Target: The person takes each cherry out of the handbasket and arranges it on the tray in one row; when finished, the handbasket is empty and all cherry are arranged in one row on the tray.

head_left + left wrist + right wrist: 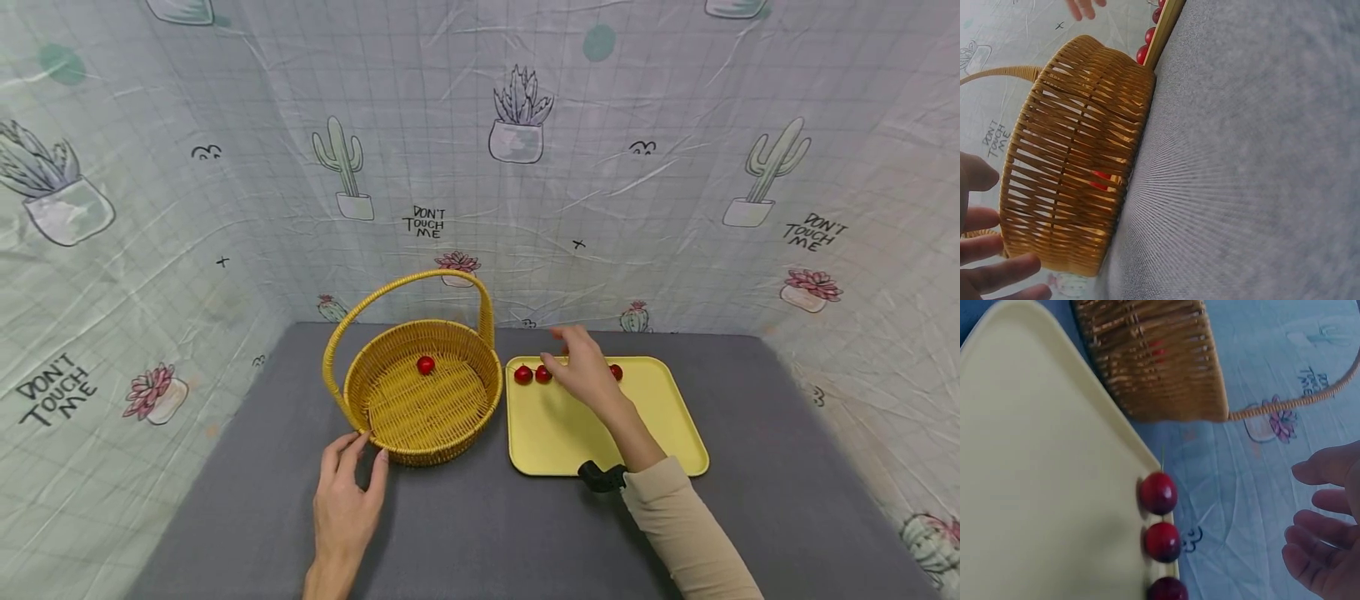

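A yellow wicker basket (pixel 423 442) with a tall arched handle stands left of centre, one red cherry (pixel 425 365) lying inside. My left hand (pixel 348 500) is at its near left side, fingertips right at the rim by the handle's foot, fingers loosely spread. To the right, a yellow tray (pixel 555 433) carries a row of cherries (pixel 1159 494) along its far edge, the nearest with a thin stem. Over that row hovers my right hand (pixel 587 367), its fingers apart with nothing between them; from the head it hides part of the row.
The basket's handle (pixel 405 282) arches high above its bowl. Tray and basket stand close side by side on a grey tabletop (pixel 465 533). Behind and at both sides hangs a pale cloth (pixel 450 167) printed with cacti. A black strap (pixel 600 477) circles the right wrist.
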